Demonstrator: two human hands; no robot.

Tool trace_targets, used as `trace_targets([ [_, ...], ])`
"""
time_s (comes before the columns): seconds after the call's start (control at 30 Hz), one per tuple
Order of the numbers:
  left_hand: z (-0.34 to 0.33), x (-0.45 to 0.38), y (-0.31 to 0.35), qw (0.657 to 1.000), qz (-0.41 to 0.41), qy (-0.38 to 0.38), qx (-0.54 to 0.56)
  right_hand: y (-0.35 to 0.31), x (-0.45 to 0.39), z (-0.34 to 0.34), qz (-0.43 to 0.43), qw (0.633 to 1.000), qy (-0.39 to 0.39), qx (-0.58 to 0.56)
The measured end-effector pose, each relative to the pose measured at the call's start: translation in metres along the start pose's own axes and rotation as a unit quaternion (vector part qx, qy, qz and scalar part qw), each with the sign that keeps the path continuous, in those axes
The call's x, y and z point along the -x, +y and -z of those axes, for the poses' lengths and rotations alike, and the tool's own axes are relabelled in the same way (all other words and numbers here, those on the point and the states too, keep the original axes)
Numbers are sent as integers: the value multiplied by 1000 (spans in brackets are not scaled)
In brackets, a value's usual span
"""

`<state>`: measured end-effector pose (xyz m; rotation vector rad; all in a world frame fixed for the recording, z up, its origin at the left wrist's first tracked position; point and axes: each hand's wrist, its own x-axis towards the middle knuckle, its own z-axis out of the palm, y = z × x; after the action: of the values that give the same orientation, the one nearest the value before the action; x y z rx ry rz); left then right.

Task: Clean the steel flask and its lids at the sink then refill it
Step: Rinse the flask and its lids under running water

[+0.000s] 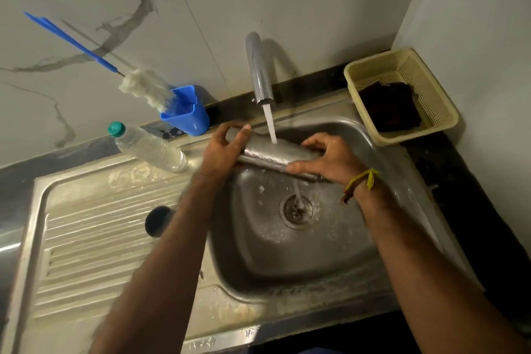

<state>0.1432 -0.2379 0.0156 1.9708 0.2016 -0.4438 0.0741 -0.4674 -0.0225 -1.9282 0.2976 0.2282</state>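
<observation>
- The left hand (222,149) wrapped its grip round the left end of the steel flask (275,154), thumb across the top.
- The right hand (324,159) curled its grip round the right end, fingers over the far side.
- The flask lay on its side above the sink (287,253), under the tap (258,72) at 12 o'clock; the water stream (271,123) struck its middle.
- At 9 o'clock of the basin, on the draining board, stood a dark round piece (157,221), possibly a lid, half hidden by the forearm.
- On the worktop at 10 o'clock lay a clear plastic bottle (149,148); beyond it a blue cup (186,112) held a brush (143,89).
- At 2 o'clock sat a cream basket (436,123) with a dark cloth (390,108) inside.
</observation>
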Motion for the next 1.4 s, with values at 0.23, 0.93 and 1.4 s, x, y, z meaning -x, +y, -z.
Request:
trace_targets([
  [0.23, 4, 1, -10, 981, 143, 82, 103, 2, 8, -6, 4, 983, 23, -181],
  [0.93, -14, 27, -23, 994, 38, 36, 94, -12, 2, -39, -155, 827, 57, -538],
  [1.4, -21, 28, -4, 975, -65, -11, 214, 1, -9, -62, -288, 669, 82, -681],
])
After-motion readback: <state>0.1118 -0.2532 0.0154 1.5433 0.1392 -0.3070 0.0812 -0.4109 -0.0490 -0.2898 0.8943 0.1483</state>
